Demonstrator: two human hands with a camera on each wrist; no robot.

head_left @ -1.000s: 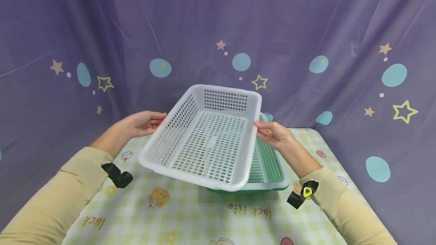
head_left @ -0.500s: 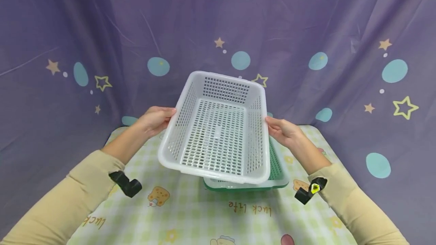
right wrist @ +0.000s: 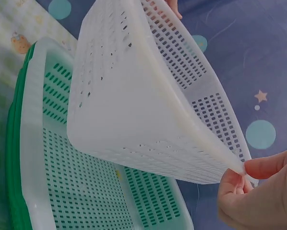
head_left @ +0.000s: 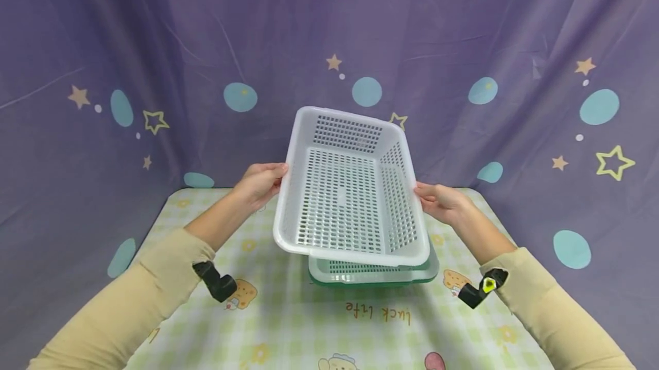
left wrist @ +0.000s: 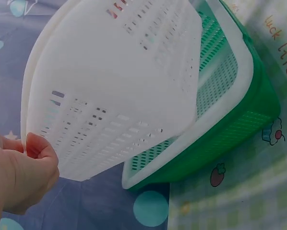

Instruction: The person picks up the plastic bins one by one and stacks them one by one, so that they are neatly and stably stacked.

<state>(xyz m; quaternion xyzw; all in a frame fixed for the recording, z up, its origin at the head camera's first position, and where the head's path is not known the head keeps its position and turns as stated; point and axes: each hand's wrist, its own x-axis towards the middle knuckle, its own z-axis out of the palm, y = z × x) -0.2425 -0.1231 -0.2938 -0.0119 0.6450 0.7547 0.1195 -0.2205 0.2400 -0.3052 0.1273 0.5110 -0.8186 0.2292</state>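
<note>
Between both hands a white perforated plastic basket (head_left: 341, 195) is held up, tilted so its inside faces the head camera. My left hand (head_left: 262, 186) pinches its left rim, thumb on one side and fingers on the other, as the left wrist view shows. On the opposite rim, my right hand (head_left: 441, 201) pinches with thumb and fingers. Below hangs partly hidden a stack: another white basket (right wrist: 33, 139) sits nested in a green basket (left wrist: 239, 129). The lifted basket overlaps most of that stack in the head view.
A checkered tablecloth (head_left: 288, 324) with cartoon prints covers the table. Behind and at both sides hangs a purple curtain (head_left: 288, 27) patterned with stars and blue ovals. Black camera mounts (head_left: 215, 281) are strapped to the sleeves.
The white basket has moved right and a little up, over the stack. My left hand, earlier beside its rim with loose fingers, now pinches it; the right hand has moved right with it.
</note>
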